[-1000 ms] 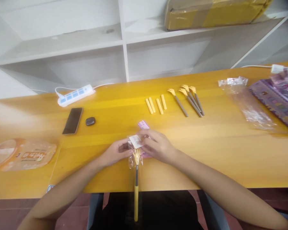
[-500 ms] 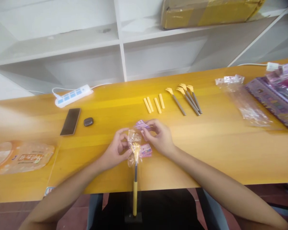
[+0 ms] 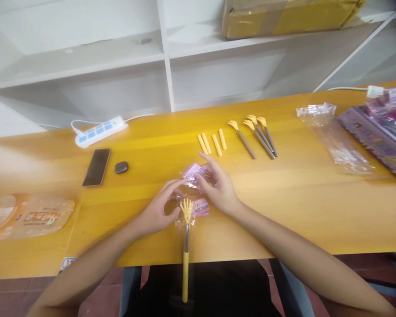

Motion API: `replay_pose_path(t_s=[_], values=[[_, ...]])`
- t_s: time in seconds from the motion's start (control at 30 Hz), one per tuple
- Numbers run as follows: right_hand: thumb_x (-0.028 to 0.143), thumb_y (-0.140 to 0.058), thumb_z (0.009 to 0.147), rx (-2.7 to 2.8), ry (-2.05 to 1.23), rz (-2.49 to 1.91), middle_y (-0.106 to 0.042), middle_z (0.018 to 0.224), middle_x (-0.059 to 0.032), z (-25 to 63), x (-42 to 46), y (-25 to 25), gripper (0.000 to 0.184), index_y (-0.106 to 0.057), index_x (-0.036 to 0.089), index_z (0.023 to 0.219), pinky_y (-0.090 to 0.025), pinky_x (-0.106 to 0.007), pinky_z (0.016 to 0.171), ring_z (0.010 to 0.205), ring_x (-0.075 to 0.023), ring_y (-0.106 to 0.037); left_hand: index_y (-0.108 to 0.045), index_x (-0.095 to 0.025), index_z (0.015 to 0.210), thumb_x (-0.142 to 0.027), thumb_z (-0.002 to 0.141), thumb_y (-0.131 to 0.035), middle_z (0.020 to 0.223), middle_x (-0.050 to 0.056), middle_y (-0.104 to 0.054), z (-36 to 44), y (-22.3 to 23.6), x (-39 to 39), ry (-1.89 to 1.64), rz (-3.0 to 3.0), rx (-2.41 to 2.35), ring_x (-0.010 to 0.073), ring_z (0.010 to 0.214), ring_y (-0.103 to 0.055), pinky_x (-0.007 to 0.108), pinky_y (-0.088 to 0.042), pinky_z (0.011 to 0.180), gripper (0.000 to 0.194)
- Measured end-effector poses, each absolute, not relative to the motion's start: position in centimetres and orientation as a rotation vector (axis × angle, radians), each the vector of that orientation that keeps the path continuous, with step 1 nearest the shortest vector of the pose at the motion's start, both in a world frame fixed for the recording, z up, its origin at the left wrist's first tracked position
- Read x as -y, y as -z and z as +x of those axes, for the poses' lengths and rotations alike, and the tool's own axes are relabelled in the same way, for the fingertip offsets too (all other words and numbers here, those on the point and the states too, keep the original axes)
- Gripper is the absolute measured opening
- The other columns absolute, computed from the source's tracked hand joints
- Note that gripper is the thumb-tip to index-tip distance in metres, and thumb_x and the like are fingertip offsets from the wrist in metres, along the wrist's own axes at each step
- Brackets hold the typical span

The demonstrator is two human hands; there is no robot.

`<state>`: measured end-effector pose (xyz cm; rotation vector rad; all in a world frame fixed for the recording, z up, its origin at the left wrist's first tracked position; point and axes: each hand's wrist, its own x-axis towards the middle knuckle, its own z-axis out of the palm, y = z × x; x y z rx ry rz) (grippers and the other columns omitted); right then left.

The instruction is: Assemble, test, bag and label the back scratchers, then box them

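Observation:
A yellow hand-shaped back scratcher [image 3: 185, 246] with a metal shaft and yellow handle lies in a clear plastic bag [image 3: 178, 225], its handle jutting past the table's front edge. My right hand [image 3: 219, 187] pinches a small purple printed card [image 3: 193, 171] at the bag's upper end, index finger raised. My left hand [image 3: 158, 209] is on the bag's left side, thumb and fingers apart. Its index fingertip reaches the clear film just below the card; its other fingertips are partly hidden. More purple cards [image 3: 201, 207] lie right of the scratcher's head.
Several yellow tubes [image 3: 217, 145] and several back scratchers [image 3: 258, 134] lie farther back. Clear bags [image 3: 336, 141] and a purple box [image 3: 372, 143] are at right. At left are a phone [image 3: 97, 167], black case [image 3: 121, 167], power strip [image 3: 101, 132] and orange pouch [image 3: 46, 216].
The card in my right hand has moved slightly lower and turned flatter. My left fingers have spread and stretched towards the card. The scratcher's head now faces up more clearly.

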<state>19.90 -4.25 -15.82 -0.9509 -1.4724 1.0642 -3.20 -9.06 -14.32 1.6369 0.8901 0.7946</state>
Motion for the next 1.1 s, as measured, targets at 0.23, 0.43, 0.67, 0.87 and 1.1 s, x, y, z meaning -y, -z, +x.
replay_pose_path(t_s=[0.23,0.43,0.67,0.87,1.1], values=[[0.038,-0.062,0.106,1.476,-0.962,-1.018,-0.073,0.102,-0.0056,20.5,3.7,15.4,0.016,-0.065,0.023,0.11,-0.06,-0.035,0.086,0.092,-0.0187,-0.071,-0.053,-0.036,0.16,-0.03,0.102,-0.069,0.153,0.012,-0.043,-3.7,15.1,8.4,-0.85,1.473,-0.744,0.0272,0.131,-0.057,0.043,-0.049,0.116,0.061],[0.041,-0.07,0.102,1.441,-0.769,-1.127,-0.058,0.086,-0.0021,21.5,3.1,14.8,0.022,-0.06,0.023,0.092,-0.051,-0.031,0.071,0.077,-0.0163,-0.055,-0.056,-0.032,0.158,-0.037,0.098,-0.074,0.145,0.012,-0.049,-4.7,15.4,7.7,-0.891,1.411,-0.722,0.0262,0.123,-0.056,0.039,-0.05,0.108,0.062],[0.054,-0.07,0.101,1.337,-1.182,-0.875,-0.069,0.098,-0.0041,20.6,4.0,15.0,0.036,-0.055,0.028,0.121,-0.061,-0.035,0.071,0.079,-0.018,-0.07,-0.06,-0.03,0.156,-0.039,0.095,-0.076,0.153,0.013,-0.053,-4.9,15.9,7.5,-0.94,1.287,-0.671,0.0292,0.127,-0.06,0.043,-0.049,0.112,0.064],[0.05,-0.068,0.103,1.511,-1.089,-0.939,-0.072,0.095,-0.0038,20.6,4.3,15.1,0.026,-0.064,0.024,0.101,-0.059,-0.032,0.069,0.073,-0.0152,-0.067,-0.062,-0.026,0.154,-0.037,0.093,-0.077,0.159,0.015,-0.058,-4.3,15.2,7.6,-0.931,1.134,-0.601,0.0357,0.14,-0.058,0.052,-0.043,0.12,0.064],[0.037,-0.07,0.103,1.654,-0.914,-0.984,-0.073,0.09,-0.0027,20.9,3.8,15.3,0.018,-0.066,0.023,0.113,-0.057,-0.031,0.07,0.074,-0.0156,-0.066,-0.061,-0.025,0.155,-0.03,0.094,-0.073,0.158,0.016,-0.059,-4.4,15.2,7.7,-0.922,1.063,-0.541,0.0363,0.141,-0.059,0.057,-0.042,0.122,0.062]])
